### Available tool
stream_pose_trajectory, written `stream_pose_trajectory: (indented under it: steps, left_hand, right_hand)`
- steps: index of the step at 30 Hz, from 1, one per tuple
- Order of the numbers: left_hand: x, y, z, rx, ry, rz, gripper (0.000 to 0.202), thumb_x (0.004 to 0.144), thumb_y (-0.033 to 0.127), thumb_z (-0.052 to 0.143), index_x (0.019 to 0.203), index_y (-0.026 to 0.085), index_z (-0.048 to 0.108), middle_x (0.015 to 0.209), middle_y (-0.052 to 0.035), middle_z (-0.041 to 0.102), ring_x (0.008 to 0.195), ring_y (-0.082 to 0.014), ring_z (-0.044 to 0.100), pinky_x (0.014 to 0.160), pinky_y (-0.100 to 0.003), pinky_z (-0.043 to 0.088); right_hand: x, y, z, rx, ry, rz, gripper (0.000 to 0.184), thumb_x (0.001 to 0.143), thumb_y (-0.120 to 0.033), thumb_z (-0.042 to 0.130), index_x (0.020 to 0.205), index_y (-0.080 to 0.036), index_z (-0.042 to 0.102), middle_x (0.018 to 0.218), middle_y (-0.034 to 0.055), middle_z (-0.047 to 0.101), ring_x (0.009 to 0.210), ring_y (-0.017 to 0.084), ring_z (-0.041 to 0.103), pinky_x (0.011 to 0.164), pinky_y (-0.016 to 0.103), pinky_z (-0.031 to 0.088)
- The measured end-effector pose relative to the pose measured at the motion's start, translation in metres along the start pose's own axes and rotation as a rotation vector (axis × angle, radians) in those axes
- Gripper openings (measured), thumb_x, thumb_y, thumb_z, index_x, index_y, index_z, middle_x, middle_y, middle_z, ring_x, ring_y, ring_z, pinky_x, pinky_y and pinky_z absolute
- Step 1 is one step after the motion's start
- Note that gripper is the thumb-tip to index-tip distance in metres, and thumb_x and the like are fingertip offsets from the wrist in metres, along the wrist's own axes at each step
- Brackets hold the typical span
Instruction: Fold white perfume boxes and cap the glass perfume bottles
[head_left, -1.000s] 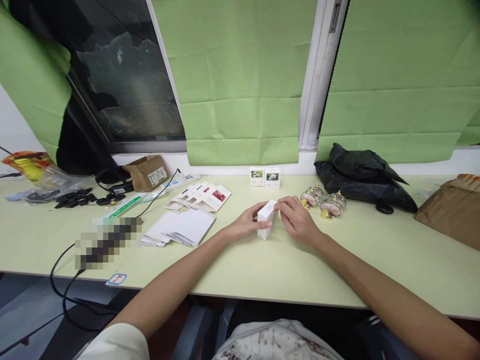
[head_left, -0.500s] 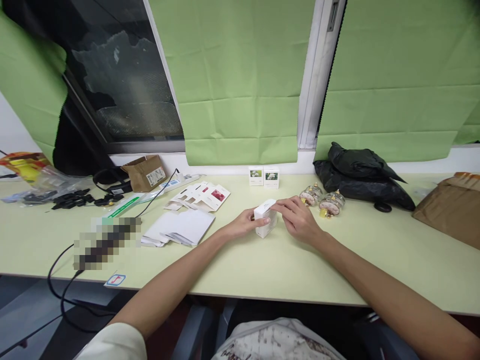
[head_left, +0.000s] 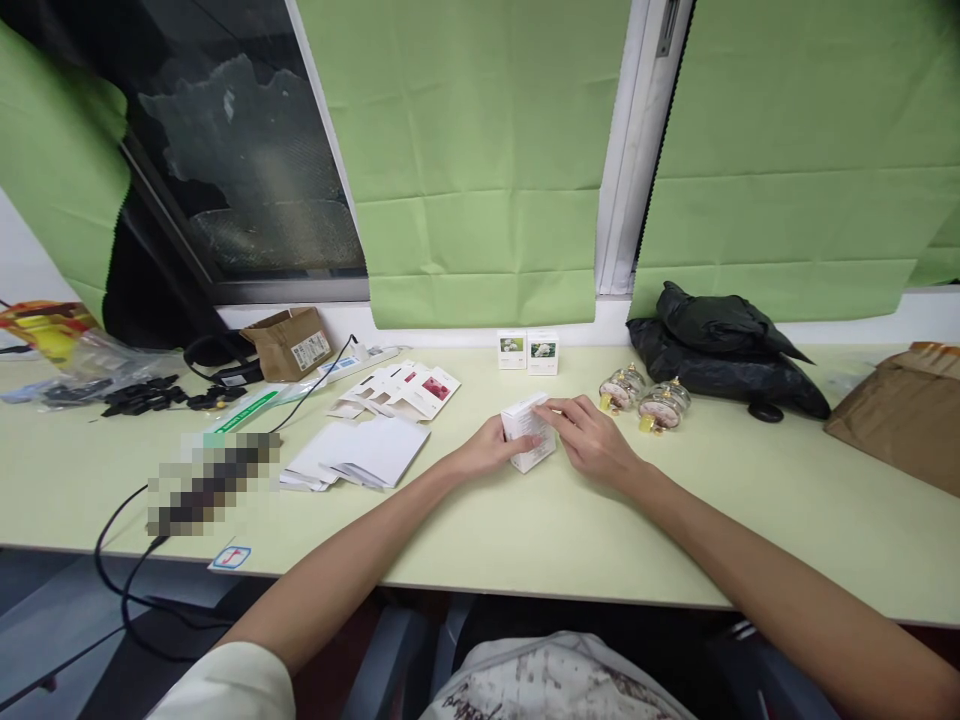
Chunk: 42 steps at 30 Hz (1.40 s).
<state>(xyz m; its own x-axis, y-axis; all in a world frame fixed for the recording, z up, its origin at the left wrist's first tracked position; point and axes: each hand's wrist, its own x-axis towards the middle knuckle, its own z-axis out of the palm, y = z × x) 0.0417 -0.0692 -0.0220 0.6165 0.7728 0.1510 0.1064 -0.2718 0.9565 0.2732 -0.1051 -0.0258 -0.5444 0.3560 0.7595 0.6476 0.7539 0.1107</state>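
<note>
A small white box (head_left: 530, 456) with fine print on its side is held up over the middle of the table. My left hand (head_left: 486, 447) grips it from the left, thumb across the printed face. From the right, my right hand (head_left: 589, 432) has its bent fingers on the box's top right corner. Beyond my hands, two small white boxes with flower pictures, one with green (head_left: 512, 350) and one with darker leaves (head_left: 543, 354), stand upright by the wall. Two clear-and-gold ornamental jars (head_left: 663, 407) are to the right of my right hand.
To the left lie flat white cartons (head_left: 375, 450) and picture-printed cartons (head_left: 431, 391). Behind them are an open brown box (head_left: 289, 345) and a power strip. Black cables (head_left: 112, 540) hang over the front edge. Black plastic bags (head_left: 720, 350) and a brown package (head_left: 904, 415) occupy the right.
The white box has turned so that its printed side faces me more. My left thumb now lies over that print, and my right fingers have stayed by the top corner.
</note>
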Motion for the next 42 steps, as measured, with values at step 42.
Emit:
stream_pose_trajectory:
  steps: [42]
  left_hand:
    - [0.000,0.002,-0.005,0.745,0.383,0.542,0.047,0.093,0.039,0.072,0.137,0.031,0.056,0.140,-0.0116,0.040,0.125,-0.0263,0.053,0.103,-0.045,0.054]
  right_hand:
    - [0.008,-0.009,-0.002,0.065,0.122,0.346,0.037,0.103,-0.020,0.050,0.137,-0.025,0.064,0.119,0.0116,0.062,0.115,0.030,0.053,0.101,0.049,0.048]
